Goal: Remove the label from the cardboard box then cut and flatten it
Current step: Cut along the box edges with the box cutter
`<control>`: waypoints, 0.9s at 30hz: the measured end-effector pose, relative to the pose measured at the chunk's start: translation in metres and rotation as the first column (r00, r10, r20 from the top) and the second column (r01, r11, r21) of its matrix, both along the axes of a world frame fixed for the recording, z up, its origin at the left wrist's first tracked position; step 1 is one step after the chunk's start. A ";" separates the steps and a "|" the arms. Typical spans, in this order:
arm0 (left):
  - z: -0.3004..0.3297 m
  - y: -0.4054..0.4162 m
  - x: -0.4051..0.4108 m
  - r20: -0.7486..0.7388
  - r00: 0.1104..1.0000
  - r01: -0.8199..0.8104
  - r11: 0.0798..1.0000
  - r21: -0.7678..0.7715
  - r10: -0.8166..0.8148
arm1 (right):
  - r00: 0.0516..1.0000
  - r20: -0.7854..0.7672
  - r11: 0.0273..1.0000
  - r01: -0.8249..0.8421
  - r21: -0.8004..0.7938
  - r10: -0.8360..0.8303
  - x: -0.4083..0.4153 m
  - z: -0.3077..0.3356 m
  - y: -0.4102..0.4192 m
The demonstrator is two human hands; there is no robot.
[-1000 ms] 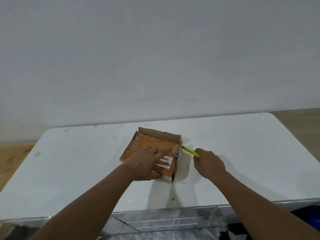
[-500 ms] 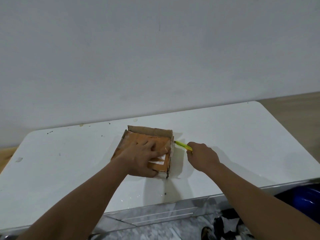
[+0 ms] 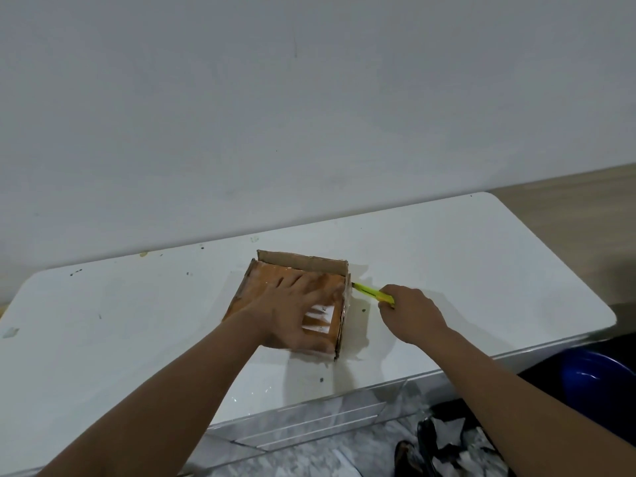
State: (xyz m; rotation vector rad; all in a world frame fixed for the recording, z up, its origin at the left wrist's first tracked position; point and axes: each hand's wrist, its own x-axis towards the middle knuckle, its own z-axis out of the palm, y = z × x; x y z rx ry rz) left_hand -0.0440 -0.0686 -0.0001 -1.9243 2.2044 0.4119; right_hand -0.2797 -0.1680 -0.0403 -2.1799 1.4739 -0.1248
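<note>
Comparing with half a second ago, we see our left hand (image 3: 289, 315) has spread wider and slid further across the cardboard box (image 3: 296, 301), its fingers now blurred with motion, while the camera has swung so the tabletop (image 3: 137, 321) sits lower left in the frame. The box lies at the centre of the picture on the tabletop, its far flap standing upright. Our left hand lies flat on its orange top face, fingers splayed wide, palm covering the near part; a white label (image 3: 321, 318) shows between the fingers near the box's right edge. Our right hand (image 3: 411, 313), just right of the box, is closed around a yellow cutter (image 3: 370, 290), whose tip meets the box's upper right corner.
</note>
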 end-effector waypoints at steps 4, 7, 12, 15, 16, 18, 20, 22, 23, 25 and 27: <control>-0.009 -0.015 -0.006 -0.242 0.950 -0.218 0.974 -0.062 0.198 | 1.000 -0.024 1.000 0.004 -0.013 -0.004 0.006 0.004 0.000; -0.010 -0.025 -0.010 -0.318 0.880 -0.381 0.924 -0.029 0.353 | 0.999 -0.029 0.999 0.014 -0.028 -0.015 0.008 0.004 0.002; -0.007 -0.039 -0.011 -0.218 0.902 -0.381 0.925 0.002 0.372 | 1.000 -0.023 0.999 0.011 -0.034 -0.012 0.011 0.004 0.003; -0.006 -0.043 -0.008 -0.275 0.855 -0.441 0.895 0.060 0.440 | 1.000 -0.011 1.000 0.006 -0.021 -0.006 0.017 0.004 0.003; -0.005 -0.044 -0.007 -0.291 0.839 -0.459 0.885 0.079 0.461 | 1.000 -0.006 1.000 0.004 -0.013 -0.004 0.019 0.004 0.002; 0.000 -0.044 -0.007 -0.297 0.821 -0.479 0.871 0.108 0.488 | 1.000 0.010 1.000 -0.010 0.018 0.010 0.020 0.005 0.000; 0.003 -0.046 -0.007 -0.292 0.816 -0.487 0.866 0.117 0.498 | 0.998 0.042 0.997 -0.049 0.063 0.047 0.018 0.005 -0.003; 0.005 -0.047 -0.007 -0.289 0.818 -0.486 0.867 0.111 0.496 | 0.995 0.053 0.993 -0.090 0.071 0.086 0.012 0.004 -0.005; 0.005 -0.047 -0.007 -0.285 0.818 -0.489 0.865 0.110 0.499 | 0.995 0.046 0.994 -0.094 0.063 0.091 0.008 0.003 -0.005; 0.005 -0.047 -0.005 -0.292 0.794 -0.530 0.842 0.098 0.534 | 0.997 0.037 0.996 -0.072 0.060 0.069 -0.002 0.000 -0.006; 0.002 -0.045 0.002 -0.315 0.742 -0.595 0.798 0.097 0.592 | 0.998 0.035 0.996 -0.050 0.079 0.047 -0.012 0.000 -0.007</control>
